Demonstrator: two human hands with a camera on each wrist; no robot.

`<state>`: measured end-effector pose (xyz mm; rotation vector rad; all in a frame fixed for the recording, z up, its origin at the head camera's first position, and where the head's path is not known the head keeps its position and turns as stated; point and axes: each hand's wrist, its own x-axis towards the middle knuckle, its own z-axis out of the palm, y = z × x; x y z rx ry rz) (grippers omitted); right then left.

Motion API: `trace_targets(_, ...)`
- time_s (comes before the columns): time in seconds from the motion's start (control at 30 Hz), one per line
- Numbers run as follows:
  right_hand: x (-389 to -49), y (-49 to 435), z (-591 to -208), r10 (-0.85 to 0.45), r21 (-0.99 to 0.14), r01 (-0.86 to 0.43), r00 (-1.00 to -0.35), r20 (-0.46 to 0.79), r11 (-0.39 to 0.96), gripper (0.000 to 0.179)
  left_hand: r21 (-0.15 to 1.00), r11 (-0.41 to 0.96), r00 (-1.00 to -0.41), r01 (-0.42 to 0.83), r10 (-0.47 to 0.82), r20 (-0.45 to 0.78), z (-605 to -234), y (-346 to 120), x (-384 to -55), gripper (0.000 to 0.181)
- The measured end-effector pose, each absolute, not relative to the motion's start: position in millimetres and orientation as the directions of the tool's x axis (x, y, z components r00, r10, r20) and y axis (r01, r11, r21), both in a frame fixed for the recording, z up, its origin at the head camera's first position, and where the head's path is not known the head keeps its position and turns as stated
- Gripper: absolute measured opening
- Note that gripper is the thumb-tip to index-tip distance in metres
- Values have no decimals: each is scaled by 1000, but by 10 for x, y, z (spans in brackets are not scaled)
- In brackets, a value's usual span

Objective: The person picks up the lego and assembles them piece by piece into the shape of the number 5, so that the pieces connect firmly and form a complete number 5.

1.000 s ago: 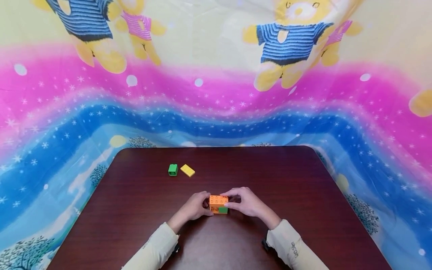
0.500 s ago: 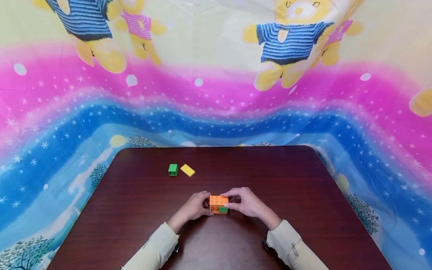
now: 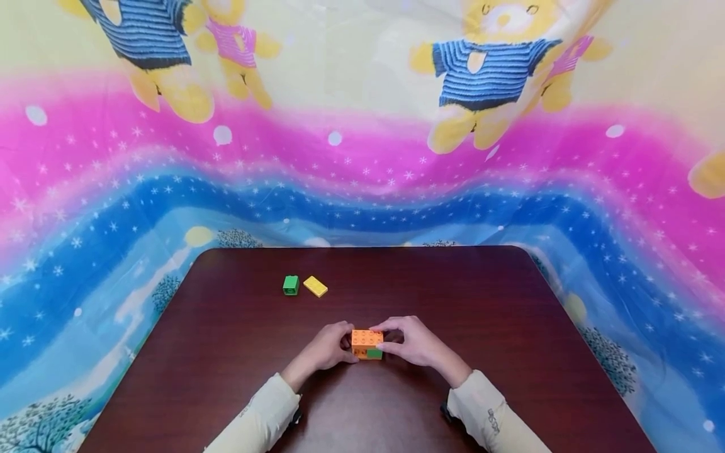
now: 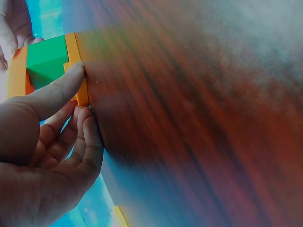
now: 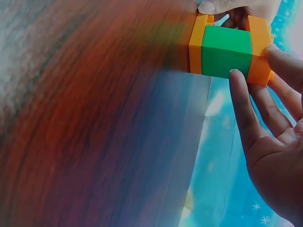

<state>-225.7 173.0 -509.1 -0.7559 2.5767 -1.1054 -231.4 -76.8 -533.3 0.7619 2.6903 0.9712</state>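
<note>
In the head view, a small stack of toy building bricks stands on the table between my hands. An orange brick [image 3: 367, 338] with studs forms its top, and a green block [image 5: 226, 52] sits under one end of it. Below that lies a thin orange plate [image 4: 75, 49]. With thumb and fingertips my left hand [image 3: 326, 347] pinches the end of the lower plate. My right hand [image 3: 417, 341] holds the upper orange brick between thumb and fingers, one fingertip right at the green block's edge in the right wrist view.
Farther back on the dark brown table [image 3: 453, 283], left of the middle, lie a loose green block [image 3: 291, 285] and a flat yellow brick [image 3: 315, 287], close together. A patterned curtain [image 3: 362, 157] hangs behind the table's far edge.
</note>
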Motion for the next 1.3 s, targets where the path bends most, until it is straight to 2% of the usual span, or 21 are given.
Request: trace_targets(1.3,-2297,1762,-5128,-555,-742,-363,-831,-16,564,39,639,656,-850,403,527,-4,-5318,-761,-2301,31)
